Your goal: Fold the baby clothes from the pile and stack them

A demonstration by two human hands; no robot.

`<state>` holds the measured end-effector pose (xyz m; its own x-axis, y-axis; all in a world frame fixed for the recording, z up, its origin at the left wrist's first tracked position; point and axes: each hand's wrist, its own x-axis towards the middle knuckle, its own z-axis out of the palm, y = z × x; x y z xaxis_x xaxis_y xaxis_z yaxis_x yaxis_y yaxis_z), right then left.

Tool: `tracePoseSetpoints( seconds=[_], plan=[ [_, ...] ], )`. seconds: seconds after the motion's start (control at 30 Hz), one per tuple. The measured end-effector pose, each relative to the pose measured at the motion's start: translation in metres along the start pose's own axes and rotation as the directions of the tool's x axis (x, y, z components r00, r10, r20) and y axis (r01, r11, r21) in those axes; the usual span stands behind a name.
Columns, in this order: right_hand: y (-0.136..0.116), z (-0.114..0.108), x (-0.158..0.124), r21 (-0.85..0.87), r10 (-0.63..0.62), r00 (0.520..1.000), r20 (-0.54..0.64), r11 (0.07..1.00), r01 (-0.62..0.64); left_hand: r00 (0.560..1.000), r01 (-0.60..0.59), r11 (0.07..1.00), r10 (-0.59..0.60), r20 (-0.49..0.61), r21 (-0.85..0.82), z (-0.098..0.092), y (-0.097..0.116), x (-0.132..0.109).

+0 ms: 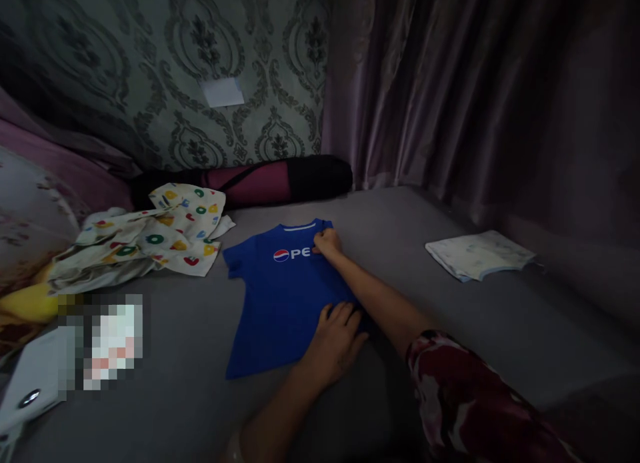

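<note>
A blue T-shirt (280, 309) with a white-edged neckline and a round red, white and blue logo lies spread on the grey bed sheet. My right hand (327, 241) is closed on the shirt at its right shoulder, covering part of the chest lettering after "PE". Lower down, my left hand (337, 336) has its fingers curled over the shirt's right side near the hem, gripping the cloth there. The shirt's left sleeve (237, 256) lies flat; its right sleeve is not visible.
Crumpled cloth with colourful prints (185, 229) lies at left, near a white object with a dark oval (33, 396) and a blurred-out patch. A folded pale garment (480, 255) rests at right. Along the patterned wall lies a maroon and black roll (260, 183); purple curtains (400, 83) hang at right.
</note>
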<state>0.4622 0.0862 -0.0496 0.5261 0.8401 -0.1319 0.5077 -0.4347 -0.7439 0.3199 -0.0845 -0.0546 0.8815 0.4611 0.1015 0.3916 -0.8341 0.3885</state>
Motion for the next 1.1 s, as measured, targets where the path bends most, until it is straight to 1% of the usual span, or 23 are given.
tracePoseSetpoints(
  seconds=[0.07,0.13,0.2,0.27,0.33,0.4,0.47,0.53,0.6,0.67,0.7,0.73,0.77,0.8,0.83,0.87,0.9,0.93,0.97,1.03,1.1],
  plan=[
    [0.005,-0.001,0.0,0.168,0.089,0.995,0.032,0.981,-0.094,1.0,-0.005,1.0,0.005,-0.012,0.005,0.002,0.0,0.0],
    [0.009,-0.002,0.0,0.317,0.161,0.985,0.068,0.932,-0.175,0.999,-0.013,1.0,0.013,-0.029,0.009,0.003,0.0,-0.001],
    [0.011,-0.002,0.0,0.43,0.213,0.971,0.113,0.87,-0.241,0.999,-0.012,1.0,0.013,-0.031,0.014,0.004,-0.001,-0.001],
    [0.012,-0.004,0.001,0.5,0.251,0.953,0.168,0.812,-0.302,1.0,-0.004,1.0,0.004,-0.019,0.015,0.005,-0.001,-0.001],
    [0.013,-0.005,0.003,0.529,0.272,0.934,0.231,0.771,-0.355,1.0,0.004,1.0,-0.004,-0.009,0.014,0.005,-0.001,-0.001],
    [0.013,-0.008,0.005,0.523,0.278,0.914,0.296,0.753,-0.399,1.0,0.008,1.0,-0.008,-0.006,0.013,0.005,-0.001,-0.001],
    [0.013,-0.013,0.008,0.494,0.275,0.896,0.348,0.759,-0.424,1.0,0.01,1.0,-0.01,-0.004,0.011,0.004,0.0,-0.001],
    [0.013,-0.023,0.012,0.452,0.267,0.894,0.36,0.788,-0.417,1.0,0.011,1.0,-0.011,-0.01,0.005,0.003,0.0,-0.001],
    [0.014,-0.034,0.018,0.421,0.246,0.919,0.307,0.831,-0.363,0.999,0.014,1.0,-0.015,-0.033,-0.007,0.001,0.002,-0.001],
    [0.016,-0.043,0.024,0.409,0.214,0.955,0.207,0.867,-0.283,0.997,0.025,1.0,-0.026,-0.071,-0.019,0.0,0.002,0.0],
    [0.017,-0.046,0.027,0.397,0.178,0.973,0.147,0.891,-0.222,0.995,0.031,0.999,-0.033,-0.089,-0.024,-0.001,0.003,0.001],
    [0.019,-0.046,0.029,0.35,0.105,0.991,0.087,0.928,-0.129,0.994,0.038,0.999,-0.041,-0.105,-0.027,-0.002,0.003,0.002],
    [0.021,-0.045,0.031,0.26,-0.006,0.999,0.039,0.966,-0.004,0.992,0.045,0.999,-0.048,-0.115,-0.029,-0.002,0.003,0.002],
    [0.023,-0.041,0.032,0.125,-0.144,0.99,0.016,0.982,0.14,0.991,0.05,0.998,-0.053,-0.121,-0.027,-0.002,0.002,0.003],
    [0.025,-0.036,0.033,-0.035,-0.283,0.959,0.026,0.958,0.283,0.991,0.051,0.998,-0.054,-0.121,-0.025,-0.001,0.002,0.003],
    [0.027,-0.029,0.033,-0.192,-0.394,0.917,0.062,0.897,0.399,0.992,0.051,0.999,-0.053,-0.116,-0.019,0.0,0.001,0.004],
    [0.028,-0.02,0.033,-0.317,-0.459,0.882,0.106,0.825,0.468,0.993,0.049,0.999,-0.049,-0.109,-0.011,0.002,-0.001,0.004],
    [0.029,-0.012,0.033,-0.396,-0.475,0.869,0.139,0.778,0.488,0.994,0.046,0.999,-0.045,-0.099,-0.001,0.004,-0.002,0.004],
    [0.03,-0.004,0.032,-0.448,-0.467,0.87,0.155,0.752,0.484,0.995,0.042,0.999,-0.041,-0.086,0.01,0.006,-0.003,0.004],
    [0.031,0.009,0.032,-0.496,-0.426,0.889,0.169,0.742,0.451,0.998,0.036,0.999,-0.034,-0.059,0.029,0.011,-0.006,0.004],
    [0.032,0.017,0.033,-0.51,-0.39,0.905,0.17,0.751,0.419,0.999,0.032,0.999,-0.031,-0.036,0.037,0.015,-0.007,0.004]
  ],
)
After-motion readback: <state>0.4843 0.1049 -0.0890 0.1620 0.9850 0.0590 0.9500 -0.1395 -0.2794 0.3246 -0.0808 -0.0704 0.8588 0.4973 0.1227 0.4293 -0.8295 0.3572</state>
